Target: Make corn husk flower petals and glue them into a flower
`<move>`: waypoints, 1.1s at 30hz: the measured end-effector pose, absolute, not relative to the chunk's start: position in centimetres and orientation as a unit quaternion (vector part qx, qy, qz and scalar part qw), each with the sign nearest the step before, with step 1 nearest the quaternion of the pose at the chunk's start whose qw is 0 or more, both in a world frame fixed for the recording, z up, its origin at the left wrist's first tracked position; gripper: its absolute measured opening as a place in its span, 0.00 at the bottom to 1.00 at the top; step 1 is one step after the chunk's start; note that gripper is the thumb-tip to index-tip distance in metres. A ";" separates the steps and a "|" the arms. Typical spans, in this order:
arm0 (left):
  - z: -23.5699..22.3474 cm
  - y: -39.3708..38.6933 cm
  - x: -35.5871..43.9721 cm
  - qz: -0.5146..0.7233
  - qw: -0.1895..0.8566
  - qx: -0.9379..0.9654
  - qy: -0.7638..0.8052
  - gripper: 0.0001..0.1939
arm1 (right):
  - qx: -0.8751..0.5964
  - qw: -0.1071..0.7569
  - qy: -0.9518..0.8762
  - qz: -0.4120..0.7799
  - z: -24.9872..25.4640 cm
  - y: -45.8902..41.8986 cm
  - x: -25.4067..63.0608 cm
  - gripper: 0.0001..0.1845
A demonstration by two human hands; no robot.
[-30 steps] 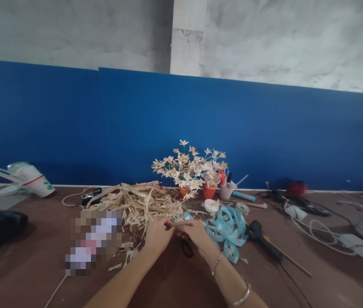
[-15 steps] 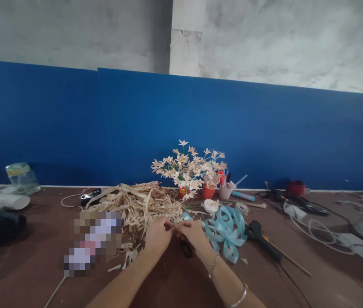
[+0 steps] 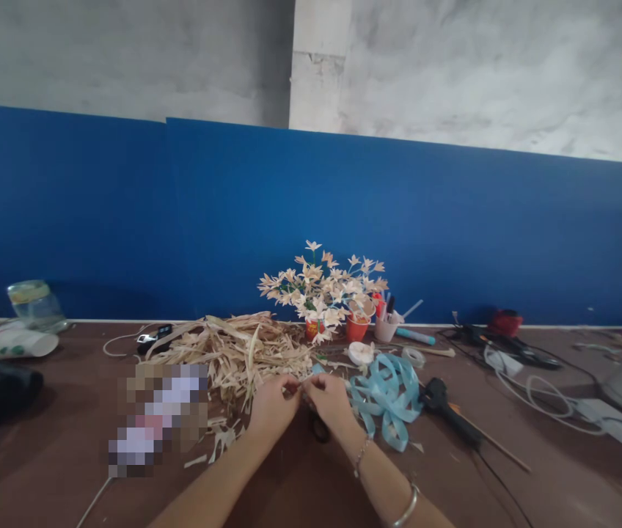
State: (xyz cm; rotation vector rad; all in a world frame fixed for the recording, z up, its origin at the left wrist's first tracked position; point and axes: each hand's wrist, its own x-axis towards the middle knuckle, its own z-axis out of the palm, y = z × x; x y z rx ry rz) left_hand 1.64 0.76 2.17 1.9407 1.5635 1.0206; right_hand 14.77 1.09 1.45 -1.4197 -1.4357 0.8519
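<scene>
My left hand (image 3: 274, 402) and my right hand (image 3: 331, 400) meet at their fingertips over the middle of the brown table. Both are closed in a pinch; what lies between the fingers is too small and hidden to name. Just below my right hand sits a dark ring-shaped thing (image 3: 320, 428), perhaps a scissors handle, partly covered. A heap of dry pale husk strips (image 3: 234, 348) spreads behind and left of my left hand. To the right of my right hand lies a loose tangle of light blue ribbon (image 3: 393, 392).
Pale flowers (image 3: 319, 290) stand in small red pots (image 3: 357, 328) at the back, beside a cup of pens (image 3: 386, 328). Right of the ribbon lies a black glue gun (image 3: 443, 407) with its cord. A white paper cup (image 3: 22, 343) and a jar (image 3: 36, 304) are far left.
My hands stay together, with only small finger movements. At the far left, the white paper cup has gone from tilted up to lying down, and the jar behind it shows.
</scene>
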 end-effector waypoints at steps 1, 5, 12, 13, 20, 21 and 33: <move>2.2 0.8 1.6 0.372 0.224 0.708 0.556 0.08 | -0.575 0.456 -0.583 0.348 1.3 1.2 14.9 0.11; 2.4 0.7 1.5 0.353 0.224 0.722 0.551 0.11 | -0.567 0.450 -0.584 0.368 0.9 1.5 15.3 0.13; 2.4 0.9 1.2 0.352 0.211 0.723 0.556 0.13 | -0.514 0.442 -0.577 0.456 1.8 0.9 15.2 0.14; 2.3 1.0 1.2 0.355 0.214 0.718 0.559 0.13 | -0.505 0.441 -0.576 0.468 2.0 0.8 15.2 0.14; 1.5 1.8 0.7 0.381 0.274 0.667 0.579 0.12 | -0.575 0.476 -0.510 0.428 2.5 1.2 16.2 0.15; 1.4 2.0 0.6 0.392 0.282 0.661 0.574 0.12 | -0.585 0.476 -0.505 0.420 2.6 1.3 16.4 0.15; 0.3 2.9 0.1 0.451 0.344 0.612 0.551 0.13 | -0.596 0.454 -0.569 0.339 2.8 1.8 18.5 0.22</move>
